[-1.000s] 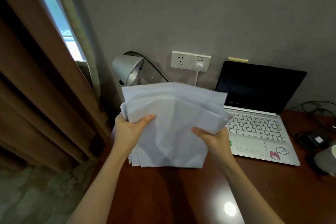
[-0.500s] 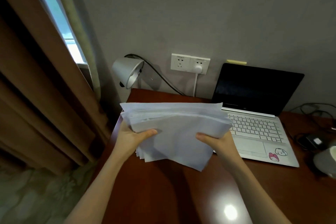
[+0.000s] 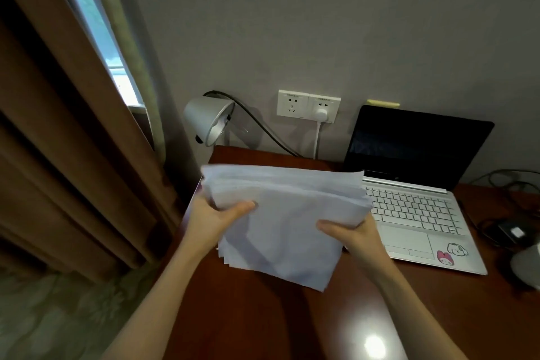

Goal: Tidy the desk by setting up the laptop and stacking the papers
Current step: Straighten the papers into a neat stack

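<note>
Both hands are holding one sheaf of papers (image 3: 287,213) above the left half of the bench (image 3: 292,316), just left of the laptop (image 3: 415,207).

Grip, left hand (image 3: 214,218): thumb is lying across the top sheet, fingers are hidden under the sheaf, so it is pinching the left edge. Grip, right hand (image 3: 355,235): thumb is pressing on the top sheet near the right edge, fingers are again hidden below; it too is clamping the sheaf.

Key relation: the sheaf's long axis is running left to right, spanning from one grip to the other, so the two hands are sitting at its opposite short ends. The far edge is tilting up and away toward the wall; the near edge is hanging lower, toward the person. The near right corner is drooping below the right wrist and the lower edges are fanning out unevenly at the near left, so the sheets are not yet squared.

Whether the near edge is touching the bench: cannot tell; a shadow is lying under it.

Laptop is standing open, screen dark, clear of the sheaf except that the sheaf's right end is overlapping its left edge in view.

Judgement: squaring is in progress. Next move probably calls for tapping the low edge on the bare bench directly below, both hands being equally near. Risk: loose lower sheets slipping out at the near left.
</note>
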`<state>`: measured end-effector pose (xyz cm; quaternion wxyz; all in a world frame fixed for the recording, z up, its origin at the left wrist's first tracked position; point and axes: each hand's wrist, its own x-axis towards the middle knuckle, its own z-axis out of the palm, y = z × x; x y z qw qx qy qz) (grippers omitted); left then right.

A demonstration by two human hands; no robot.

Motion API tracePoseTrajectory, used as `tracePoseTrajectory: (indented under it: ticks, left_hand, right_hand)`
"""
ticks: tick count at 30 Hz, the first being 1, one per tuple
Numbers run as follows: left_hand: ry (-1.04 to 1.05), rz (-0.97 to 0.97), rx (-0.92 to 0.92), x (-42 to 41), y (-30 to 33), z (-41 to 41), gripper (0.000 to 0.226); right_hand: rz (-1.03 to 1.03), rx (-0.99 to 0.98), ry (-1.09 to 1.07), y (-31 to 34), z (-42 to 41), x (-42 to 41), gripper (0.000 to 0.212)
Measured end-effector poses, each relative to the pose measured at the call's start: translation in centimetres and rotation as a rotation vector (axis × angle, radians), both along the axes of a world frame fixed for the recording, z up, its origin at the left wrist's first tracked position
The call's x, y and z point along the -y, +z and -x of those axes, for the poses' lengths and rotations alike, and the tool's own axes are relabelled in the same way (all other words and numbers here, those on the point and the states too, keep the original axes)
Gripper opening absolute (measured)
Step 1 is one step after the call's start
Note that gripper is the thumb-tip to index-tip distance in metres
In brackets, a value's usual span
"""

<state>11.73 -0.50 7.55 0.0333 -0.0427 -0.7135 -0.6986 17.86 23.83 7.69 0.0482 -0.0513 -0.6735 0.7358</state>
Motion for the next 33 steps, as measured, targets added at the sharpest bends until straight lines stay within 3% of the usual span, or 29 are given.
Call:
tracePoseTrajectory:
  ticks: [6,9,11,14,16,20,24,28,30,33]
  left_hand:
    - [0.042,0.056,0.0,-0.3,0.2,0.6,0.035]
    - [-0.058,0.182,-0.012,2.1,0.2,1.0,0.039]
    - [-0.056,0.204,0.082,3.8,-1.2,1.1,0.044]
    - [0.01,-0.147,0.287,5.3,-3.4,1.3,0.05]
    - [-0.019,-0.425,0.338,4.5,-3.9,1.3,0.037]
    - [-0.013,-0.574,0.26,2.8,-3.5,1.6,0.046]
    - [0.112,-0.486,0.137,4.9,-2.3,2.4,0.039]
    - [0.149,-0.269,0.127,5.6,-1.5,2.8,0.05]
    - [0.127,-0.124,0.162,4.7,-1.8,2.5,0.059]
    - [0.118,0.001,0.253,3.7,-4.0,0.9,0.049]
  right_hand:
    - [0.016,-0.077,-0.307,0.5,1.1,2.7,0.029]
    - [0.221,-0.112,-0.412,1.9,1.6,2.2,0.025]
    - [0.357,-0.161,-0.45,2.6,1.9,1.5,0.024]
    - [0.477,-0.194,-0.429,3.5,1.8,1.1,0.01]
    - [0.52,-0.172,-0.35,3.2,1.7,1.5,0.021]
    - [0.456,-0.098,-0.165,2.7,1.2,0.9,0.035]
    - [0.295,-0.064,-0.141,3.1,0.6,-3.9,0.023]
    - [-0.135,0.07,-0.043,1.7,0.9,-5.0,0.018]
    - [-0.185,0.126,-0.062,0.2,1.1,-4.5,0.022]
    - [-0.138,0.178,-0.107,-2.7,0.3,-4.6,0.036]
